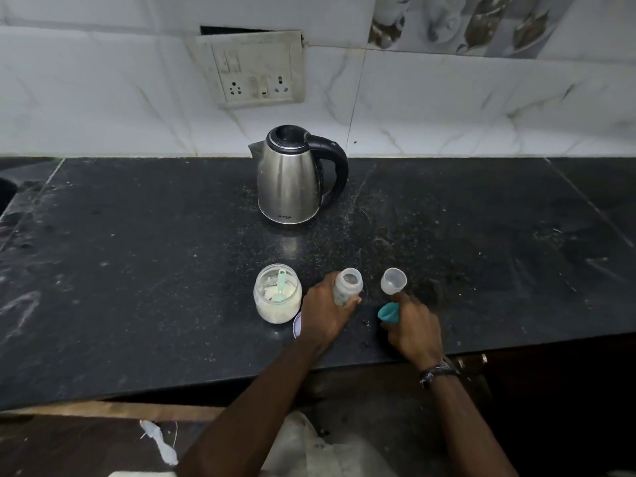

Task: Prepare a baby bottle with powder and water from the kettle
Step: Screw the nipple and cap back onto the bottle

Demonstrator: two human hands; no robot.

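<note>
Left hand: our fingers wrapped round open bottle. Right hand: fingers clamped on teal collar. We advise: set collar on counter, steady bottle, take scoop from powder jar.

The scene is dim overall, with soft, even light and no hard shadows. The white wall tiles are the brightest area and look slightly washed out. The dark counter soaks up most of the light, showing only a faint sheen and a dull reflection just in front of the steel kettle, whose body carries soft vertical highlights. The lower part, below the counter edge, falls into deep shade. Wide-angle distortion bends the counter edge and tile lines toward the corners. Detail is soft and a little smeared at the frame edges; the centre is reasonably sharp.
</note>
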